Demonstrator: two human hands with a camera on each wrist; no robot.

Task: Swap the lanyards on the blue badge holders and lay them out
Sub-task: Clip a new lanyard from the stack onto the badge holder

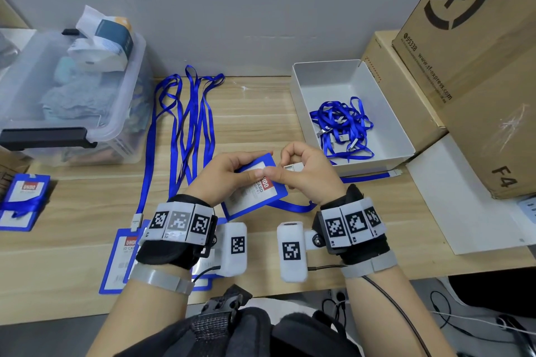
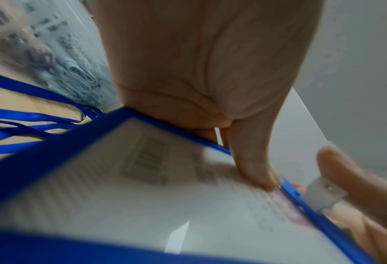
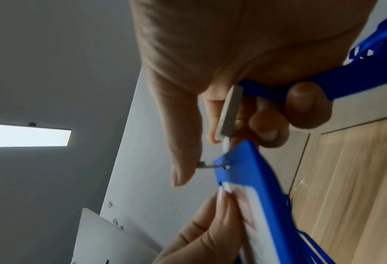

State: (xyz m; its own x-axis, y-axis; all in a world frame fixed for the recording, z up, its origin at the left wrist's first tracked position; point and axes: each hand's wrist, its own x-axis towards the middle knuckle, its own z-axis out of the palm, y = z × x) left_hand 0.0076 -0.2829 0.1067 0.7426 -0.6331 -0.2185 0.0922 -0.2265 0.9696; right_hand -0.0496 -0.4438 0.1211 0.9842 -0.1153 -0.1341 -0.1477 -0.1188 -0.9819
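Note:
My left hand (image 1: pixel 232 172) grips a blue badge holder (image 1: pixel 255 197) above the table's middle, thumb pressed on its clear face (image 2: pixel 253 171). My right hand (image 1: pixel 301 171) pinches the white clip (image 1: pixel 293 166) of a blue lanyard (image 1: pixel 293 207) at the holder's top edge. In the right wrist view the clip (image 3: pixel 230 112) meets the slot of the holder (image 3: pixel 244 169), and a metal hook sits in the hole. Several lanyards (image 1: pixel 188 124) lie stretched out behind, clipped to holders (image 1: pixel 121 258) near the front edge.
A white tray (image 1: pixel 397 136) at the right holds a tangle of blue lanyards (image 1: pixel 340 127). Cardboard boxes (image 1: pixel 470 66) stand at the far right. A clear storage bin (image 1: pixel 72 95) sits at the left, with more badge holders (image 1: pixel 20 200) at the left edge.

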